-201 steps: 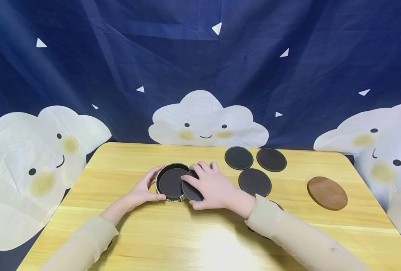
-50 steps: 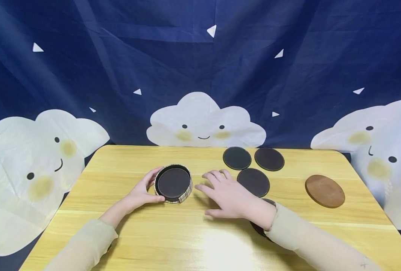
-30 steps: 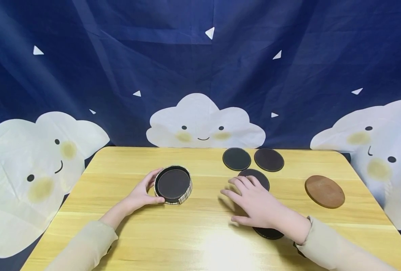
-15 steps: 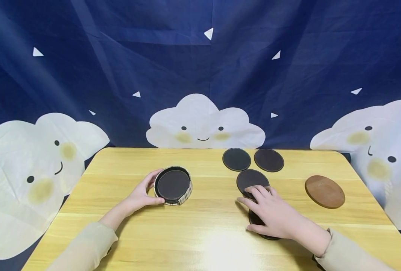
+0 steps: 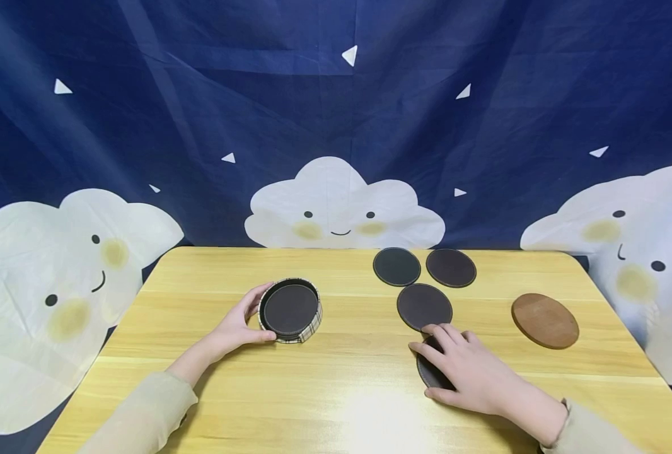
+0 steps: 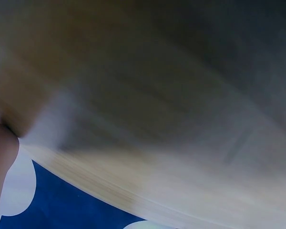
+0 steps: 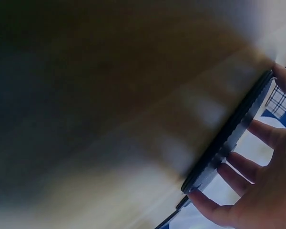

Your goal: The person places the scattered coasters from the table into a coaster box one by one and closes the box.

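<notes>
My left hand (image 5: 236,321) grips a round coaster holder (image 5: 312,329) with a plaid outer wall, thumb at its near side and fingers behind. Inside it lies a dark coaster (image 5: 290,308). At the right front, my right hand (image 5: 475,372) spans a dark round coaster (image 5: 430,366), thumb and fingertips at its rim. The right wrist view shows the thumb and fingers around the edge of this black disc (image 7: 231,136), which looks thick there. Just behind it lies another dark coaster (image 5: 423,306). In the left wrist view only a piece of the hand (image 6: 2,152) shows.
Two more dark coasters lie farther back, one greenish-black coaster (image 5: 396,266) and one brownish-black coaster (image 5: 451,268). A brown round wooden disc (image 5: 544,320) rests at the right of the table (image 5: 336,391). A blue cloth (image 5: 290,113) with clouds hangs behind.
My right hand has moved from beside the holder to the right and toward me, onto the front coaster, and its fingers now hold the rim. The left hand keeps its hold.
</notes>
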Motion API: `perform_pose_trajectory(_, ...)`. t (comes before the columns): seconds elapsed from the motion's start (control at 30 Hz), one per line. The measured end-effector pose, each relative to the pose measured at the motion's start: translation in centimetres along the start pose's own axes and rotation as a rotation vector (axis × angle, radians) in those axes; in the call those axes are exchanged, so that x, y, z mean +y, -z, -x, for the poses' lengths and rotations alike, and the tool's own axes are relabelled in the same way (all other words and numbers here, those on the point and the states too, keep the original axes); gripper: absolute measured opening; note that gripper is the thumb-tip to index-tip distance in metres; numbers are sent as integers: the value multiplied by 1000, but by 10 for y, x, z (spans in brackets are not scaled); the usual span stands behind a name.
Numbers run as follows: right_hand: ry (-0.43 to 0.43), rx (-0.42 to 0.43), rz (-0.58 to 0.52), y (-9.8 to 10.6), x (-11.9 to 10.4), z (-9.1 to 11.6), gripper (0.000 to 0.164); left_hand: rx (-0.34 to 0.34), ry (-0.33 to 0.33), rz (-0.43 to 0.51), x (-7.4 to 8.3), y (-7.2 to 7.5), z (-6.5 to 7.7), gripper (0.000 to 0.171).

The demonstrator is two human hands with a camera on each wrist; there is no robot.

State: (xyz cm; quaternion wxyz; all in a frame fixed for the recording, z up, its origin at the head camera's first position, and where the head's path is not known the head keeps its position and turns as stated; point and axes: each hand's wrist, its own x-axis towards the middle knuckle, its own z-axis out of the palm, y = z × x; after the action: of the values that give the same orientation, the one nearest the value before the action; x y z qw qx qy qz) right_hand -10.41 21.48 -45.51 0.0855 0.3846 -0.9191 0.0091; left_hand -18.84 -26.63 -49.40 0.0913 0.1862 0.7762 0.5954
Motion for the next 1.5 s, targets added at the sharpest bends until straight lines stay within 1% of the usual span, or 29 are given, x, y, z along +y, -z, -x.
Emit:
perform_pose_trajectory(0.3, -11, 20, -5, 1, -3, 1, 66, -1, 7, -6, -1, 0, 0, 108)
perform_pose_trajectory(0.53, -3, 54, -17, -2, -3, -5, 66, 4, 11, 3, 0, 0, 0, 108)
perform_pose_trajectory(0.7, 0, 53, -28, -1, -2, -11, 66, 5, 13, 7, 0, 0, 0, 108)
perform_pose_trajectory(0.93, -11, 57, -22, 1, -2, -22, 68, 6, 19, 5, 1, 0, 0, 108)
perform_pose_trajectory(1.13, -4, 73, -18, 3, 0, -35, 75, 6, 27, -4, 2, 0, 1, 108)
perform_pose_trajectory(1.37, 17, 73, -45, 4, 1, -50, 67, 4, 16, -3, 1, 1, 0, 109)
perform_pose_trajectory(1.5, 18, 72, -45, 4, 1, -58, 66, 2, 11, -8, 0, 1, 0, 109)
